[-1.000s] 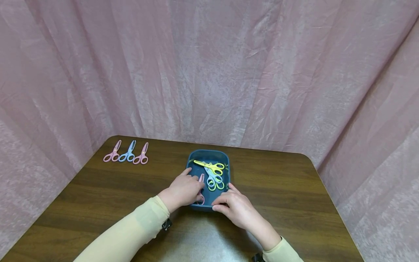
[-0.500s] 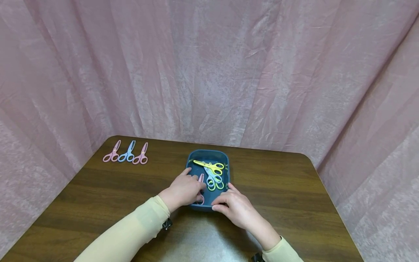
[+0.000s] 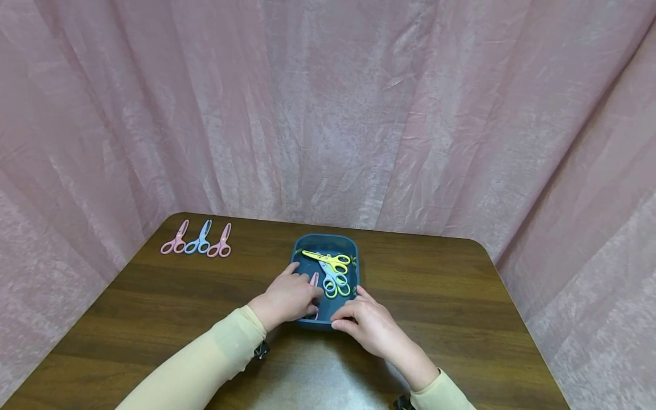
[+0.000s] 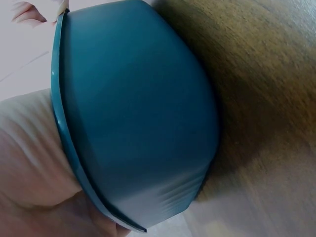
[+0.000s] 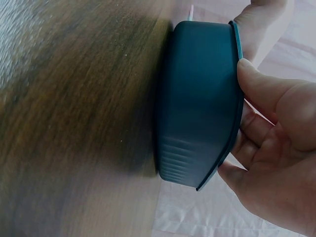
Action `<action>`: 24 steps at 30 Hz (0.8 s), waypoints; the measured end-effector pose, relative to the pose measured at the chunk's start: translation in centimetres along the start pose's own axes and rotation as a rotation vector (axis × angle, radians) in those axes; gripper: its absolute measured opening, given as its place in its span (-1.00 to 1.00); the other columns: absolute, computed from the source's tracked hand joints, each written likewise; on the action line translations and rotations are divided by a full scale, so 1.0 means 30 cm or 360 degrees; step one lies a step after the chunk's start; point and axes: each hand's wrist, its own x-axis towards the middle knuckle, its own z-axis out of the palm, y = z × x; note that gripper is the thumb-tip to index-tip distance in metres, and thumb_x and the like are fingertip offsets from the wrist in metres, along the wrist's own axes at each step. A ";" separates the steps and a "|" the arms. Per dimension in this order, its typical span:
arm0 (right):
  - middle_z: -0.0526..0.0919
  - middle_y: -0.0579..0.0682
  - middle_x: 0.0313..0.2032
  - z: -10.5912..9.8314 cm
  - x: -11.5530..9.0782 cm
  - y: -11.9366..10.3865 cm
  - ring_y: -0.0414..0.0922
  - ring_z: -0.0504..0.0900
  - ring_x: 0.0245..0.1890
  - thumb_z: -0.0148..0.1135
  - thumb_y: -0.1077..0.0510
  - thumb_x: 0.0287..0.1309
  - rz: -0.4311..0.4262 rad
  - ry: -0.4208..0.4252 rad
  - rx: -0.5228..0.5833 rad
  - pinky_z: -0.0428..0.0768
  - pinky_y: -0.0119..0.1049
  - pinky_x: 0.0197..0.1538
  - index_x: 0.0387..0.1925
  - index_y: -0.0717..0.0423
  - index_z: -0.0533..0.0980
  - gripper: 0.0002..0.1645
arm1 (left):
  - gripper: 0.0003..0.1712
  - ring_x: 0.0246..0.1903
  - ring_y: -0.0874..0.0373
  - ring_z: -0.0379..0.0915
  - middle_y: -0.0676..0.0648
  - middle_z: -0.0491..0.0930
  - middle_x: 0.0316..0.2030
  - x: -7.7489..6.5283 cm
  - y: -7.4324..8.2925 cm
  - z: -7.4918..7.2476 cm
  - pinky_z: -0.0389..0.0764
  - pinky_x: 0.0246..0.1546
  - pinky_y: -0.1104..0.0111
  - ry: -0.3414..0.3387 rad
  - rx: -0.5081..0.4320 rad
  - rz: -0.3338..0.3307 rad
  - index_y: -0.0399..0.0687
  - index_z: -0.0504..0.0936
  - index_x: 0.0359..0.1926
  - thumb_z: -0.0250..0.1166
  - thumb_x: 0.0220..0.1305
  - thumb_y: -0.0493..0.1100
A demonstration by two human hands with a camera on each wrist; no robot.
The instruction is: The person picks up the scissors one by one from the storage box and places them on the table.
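Observation:
A dark teal plastic bin [image 3: 328, 326] stands on the table with several children's scissors inside. My left hand [image 3: 289, 296] reaches over its left rim and pinches pink scissors [image 3: 314, 279] between thumb and fingers; the hand hides their middle. Beside them lie yellow scissors [image 3: 338, 263] on top of light blue scissors [image 3: 329, 273], with green handles [image 3: 344, 290] showing below. My right hand [image 3: 371, 327] grips the front right corner of the bin. In the right wrist view its thumb [image 5: 254, 81] presses on the rim, with the fingers inside.
At the table's far left lie pink scissors [image 3: 174, 245], blue scissors [image 3: 198, 245] and more pink scissors [image 3: 219, 247] in a row. The brown wooden table [image 3: 435, 285] meets pink curtains [image 3: 348, 114] at the back and sides.
The pink scissors under my left hand have shifted slightly, and less of their handle shows now. Both hands stay nearly where they were, and the bin is still.

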 end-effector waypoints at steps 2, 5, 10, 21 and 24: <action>0.85 -0.25 -0.22 -0.001 0.000 -0.001 -0.18 0.73 -0.02 0.50 0.15 0.41 0.0000 0.0001 0.0003 0.22 0.24 0.62 -0.16 0.01 0.85 -0.93 | -0.83 0.01 0.01 0.70 0.06 0.81 -0.21 -0.001 0.000 -0.001 0.19 0.59 -0.23 -0.0002 -0.0010 -0.0002 0.25 0.84 -0.06 0.54 0.45 0.11; 0.85 -0.25 -0.22 -0.003 0.000 -0.002 -0.18 0.73 -0.02 0.50 0.15 0.41 0.0002 0.0003 0.0008 0.22 0.24 0.62 -0.16 0.01 0.85 -0.93 | -0.78 0.03 0.00 0.70 0.02 0.82 -0.16 -0.002 0.000 -0.004 0.18 0.59 -0.23 -0.0003 -0.0028 -0.0002 0.24 0.85 -0.03 0.54 0.44 0.15; 0.85 -0.25 -0.23 -0.001 -0.002 -0.002 -0.19 0.73 -0.03 0.51 0.15 0.41 0.0002 0.0008 0.0013 0.22 0.24 0.62 -0.16 0.01 0.85 -0.93 | -0.74 -0.02 0.02 0.68 0.07 0.78 -0.26 -0.003 -0.001 -0.009 0.16 0.59 -0.24 -0.0014 -0.0074 0.0000 0.22 0.84 -0.10 0.54 0.41 0.21; 0.84 -0.26 -0.22 0.006 0.000 -0.004 -0.19 0.74 -0.01 0.51 0.13 0.40 -0.0017 0.0009 -0.0015 0.24 0.21 0.62 -0.17 -0.04 0.85 -0.94 | -0.58 0.05 0.00 0.65 0.01 0.77 -0.18 0.005 0.005 -0.022 0.15 0.62 -0.18 -0.0117 -0.0048 -0.0096 0.17 0.81 -0.02 0.68 0.23 0.21; 0.84 -0.26 -0.22 0.006 0.001 -0.005 -0.18 0.75 0.00 0.50 0.14 0.40 -0.0021 0.0007 -0.0016 0.24 0.22 0.62 -0.17 -0.03 0.85 -0.94 | -0.55 0.08 -0.02 0.65 -0.02 0.78 -0.13 0.010 0.007 -0.022 0.17 0.61 -0.19 -0.0121 -0.0035 -0.0104 0.14 0.81 0.01 0.71 0.21 0.16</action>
